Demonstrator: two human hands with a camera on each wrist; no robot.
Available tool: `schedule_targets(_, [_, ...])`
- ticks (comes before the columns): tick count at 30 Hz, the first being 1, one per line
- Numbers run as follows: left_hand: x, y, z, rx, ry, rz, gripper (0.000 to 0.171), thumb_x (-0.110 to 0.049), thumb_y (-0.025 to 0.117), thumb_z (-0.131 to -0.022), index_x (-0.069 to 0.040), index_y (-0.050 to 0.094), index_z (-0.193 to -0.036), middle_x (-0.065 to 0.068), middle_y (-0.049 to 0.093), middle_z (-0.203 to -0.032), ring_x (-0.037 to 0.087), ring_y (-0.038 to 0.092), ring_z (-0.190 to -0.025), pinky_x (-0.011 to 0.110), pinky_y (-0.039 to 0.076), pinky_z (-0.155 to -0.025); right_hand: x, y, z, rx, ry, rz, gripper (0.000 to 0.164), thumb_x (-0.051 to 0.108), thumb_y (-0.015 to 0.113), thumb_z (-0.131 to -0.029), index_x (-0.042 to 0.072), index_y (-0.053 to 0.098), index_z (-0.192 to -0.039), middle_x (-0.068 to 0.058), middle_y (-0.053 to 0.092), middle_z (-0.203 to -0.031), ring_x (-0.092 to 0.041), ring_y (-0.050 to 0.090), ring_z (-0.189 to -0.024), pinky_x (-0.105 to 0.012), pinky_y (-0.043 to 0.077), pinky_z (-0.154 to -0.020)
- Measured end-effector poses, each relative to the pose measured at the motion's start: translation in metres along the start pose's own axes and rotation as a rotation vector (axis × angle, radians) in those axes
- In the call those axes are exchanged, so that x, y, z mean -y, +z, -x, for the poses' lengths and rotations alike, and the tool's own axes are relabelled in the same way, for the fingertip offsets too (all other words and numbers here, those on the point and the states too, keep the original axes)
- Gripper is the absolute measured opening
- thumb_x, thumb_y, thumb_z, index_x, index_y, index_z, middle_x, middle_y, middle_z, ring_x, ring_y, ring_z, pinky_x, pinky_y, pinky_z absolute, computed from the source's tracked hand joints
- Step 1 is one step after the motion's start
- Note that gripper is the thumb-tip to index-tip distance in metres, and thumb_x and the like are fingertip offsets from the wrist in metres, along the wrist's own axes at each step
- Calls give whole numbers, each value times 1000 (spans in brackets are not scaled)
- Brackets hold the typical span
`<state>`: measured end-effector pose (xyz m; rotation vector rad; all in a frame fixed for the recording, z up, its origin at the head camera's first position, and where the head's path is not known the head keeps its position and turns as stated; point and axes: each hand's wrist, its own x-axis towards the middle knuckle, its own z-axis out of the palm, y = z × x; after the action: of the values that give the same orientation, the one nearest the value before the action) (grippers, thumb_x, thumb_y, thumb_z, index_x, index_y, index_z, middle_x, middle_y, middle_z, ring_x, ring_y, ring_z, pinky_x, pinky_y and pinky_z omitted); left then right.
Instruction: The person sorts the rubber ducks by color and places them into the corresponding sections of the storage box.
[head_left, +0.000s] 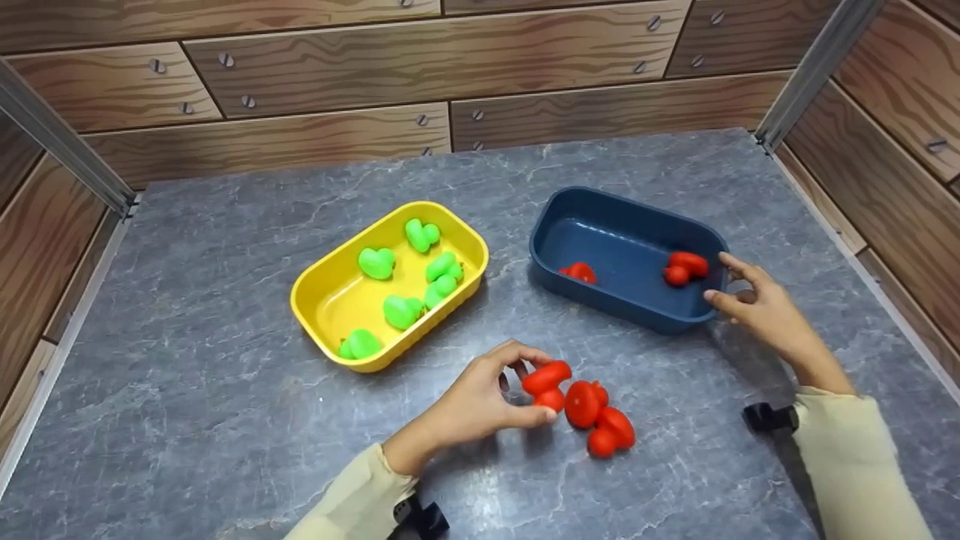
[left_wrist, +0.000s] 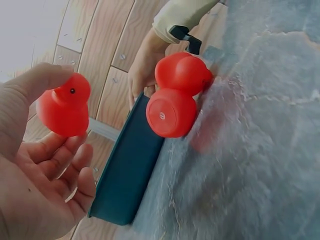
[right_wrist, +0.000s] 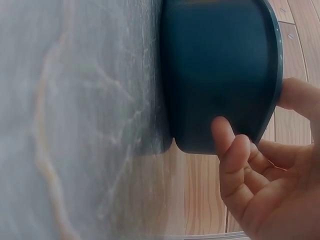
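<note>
My left hand (head_left: 491,394) pinches a small red rubber duck (left_wrist: 65,112) between thumb and fingers, above the table. Just right of it, two more red rubber ducks (head_left: 613,431) lie tipped over against each other on the tabletop. My right hand (head_left: 765,311) holds the right end of a dark blue bin (head_left: 622,300), its thumb and index fingertip at the rim. Curled fingers lie against the outside of that bin in the right wrist view. Inside the blue bin are two red ducks (head_left: 686,268), one partly hidden by the near wall.
A yellow bin (head_left: 330,300) with several green rubber ducks (head_left: 377,263) stands left of the blue one. All this is on a grey marbled table (head_left: 225,420). Wood-patterned panels (head_left: 427,60) close off the back and both sides.
</note>
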<state>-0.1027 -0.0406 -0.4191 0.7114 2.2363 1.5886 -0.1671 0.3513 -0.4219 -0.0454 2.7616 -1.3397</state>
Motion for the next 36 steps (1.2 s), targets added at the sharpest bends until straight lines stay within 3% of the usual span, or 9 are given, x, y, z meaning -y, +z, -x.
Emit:
schedule_targets(10, [-5, 1, -13, -51, -29, 112, 48, -26, 80, -75, -17, 63, -119, -5, 65, -111, 8, 53, -92, 25, 42, -76, -1, 1, -1, 11, 0, -6, 72, 24, 59, -96, -2, 21, -151, -19, 35, -125, 6, 55, -74, -18, 49, -62])
schedule_targets(15, [-8, 0, -20, -51, -47, 142, 47, -28, 78, -77, -18, 62, -120, -4, 63, -106, 16, 53, -93, 25, 40, -75, -1, 1, -1, 12, 3, -4, 71, 23, 59, -96, -1, 21, -151, -20, 36, -126, 6, 55, -74, -18, 50, -62])
schedule_targets(26, [-22, 0, -38, -107, 28, 110, 49, -27, 79, -78, -19, 61, -123, -5, 61, -109, 13, 52, -93, 21, 40, -69, -1, 1, 0, 24, 7, -6, 71, 23, 58, -97, 0, 19, -152, -20, 35, -128, 10, 55, -76, -19, 49, -63])
schedule_targets(36, [-29, 13, -56, -136, 57, 135, 48, -28, 79, -79, -22, 61, -122, -8, 59, -107, 6, 51, -93, 19, 40, -68, 1, 0, -1, 18, 6, -9, 72, 23, 59, -97, -1, 20, -152, -21, 35, -126, 10, 55, -76, -18, 50, -62])
